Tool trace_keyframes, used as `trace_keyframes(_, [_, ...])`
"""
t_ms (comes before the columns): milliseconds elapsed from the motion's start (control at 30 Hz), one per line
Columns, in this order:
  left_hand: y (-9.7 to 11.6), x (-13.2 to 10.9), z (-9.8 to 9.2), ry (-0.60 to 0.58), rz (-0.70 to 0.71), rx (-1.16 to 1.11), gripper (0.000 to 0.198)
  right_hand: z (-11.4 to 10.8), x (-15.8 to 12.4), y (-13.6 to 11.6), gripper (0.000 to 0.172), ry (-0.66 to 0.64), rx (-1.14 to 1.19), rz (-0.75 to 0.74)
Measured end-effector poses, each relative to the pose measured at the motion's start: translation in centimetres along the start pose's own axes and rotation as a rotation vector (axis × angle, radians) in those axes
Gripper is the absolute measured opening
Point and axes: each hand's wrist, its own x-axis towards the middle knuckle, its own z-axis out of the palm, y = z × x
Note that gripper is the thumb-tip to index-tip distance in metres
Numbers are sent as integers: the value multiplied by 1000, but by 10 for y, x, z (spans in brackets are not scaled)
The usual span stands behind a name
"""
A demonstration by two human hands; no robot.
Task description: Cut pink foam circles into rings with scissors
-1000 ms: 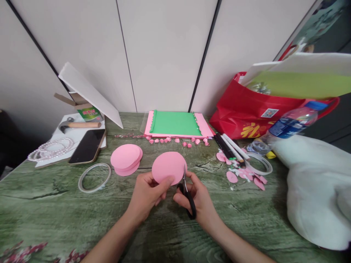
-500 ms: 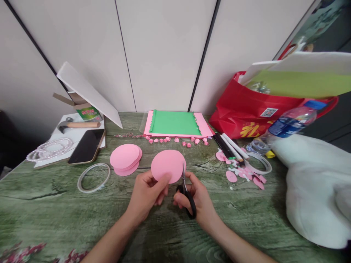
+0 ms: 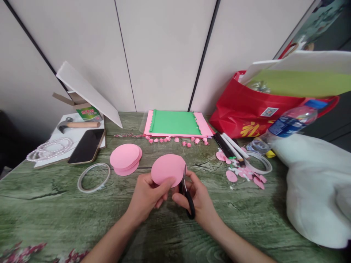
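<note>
A pink paper circle is pinched at its lower edge by my left hand, thumb on top. My right hand grips a pair of black-handled scissors, whose blades stand at the circle's right edge. Whether the blades are parted is hard to make out. Left of my hands lies a small stack of pink paper circles on the wood-patterned table. Pink paper scraps are scattered to the right, beside several pens.
Rolls of tape lie left and right. A phone, a hammer and bead strings sit far left. Green paper and small pink rolled pieces are at the back. A red bag, a bottle and a white shape stand right.
The pink circle has tipped and dropped slightly. The scissors' blades have shifted a little at its right edge, and their handles have turned slightly. Other things lie as before.
</note>
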Motion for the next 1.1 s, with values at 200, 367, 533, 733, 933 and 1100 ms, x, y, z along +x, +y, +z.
trace_keyframes(200, [2, 0, 0, 3, -3, 10, 37, 0, 0, -1, 56, 2, 12, 9])
trace_keyframes(367, [2, 0, 0, 19, 8, 33, 37, 0, 0, -1, 56, 27, 13, 39])
trace_keyframes(533, [2, 1, 0, 41, 5, 19, 36, 0, 0, -1, 55, 46, 11, 73])
trace_keyframes(733, [1, 2, -1, 35, 22, 10, 37, -1, 0, 3, 53, 78, -55, 75])
trace_keyframes(933, [-1, 2, -2, -61, -16, -58, 39, 0, -1, -2, 53, 62, -99, 84])
trace_keyframes(1100, [-3, 3, -2, -45, -3, -55, 40, 0, -1, 1, 57, 42, -96, 86])
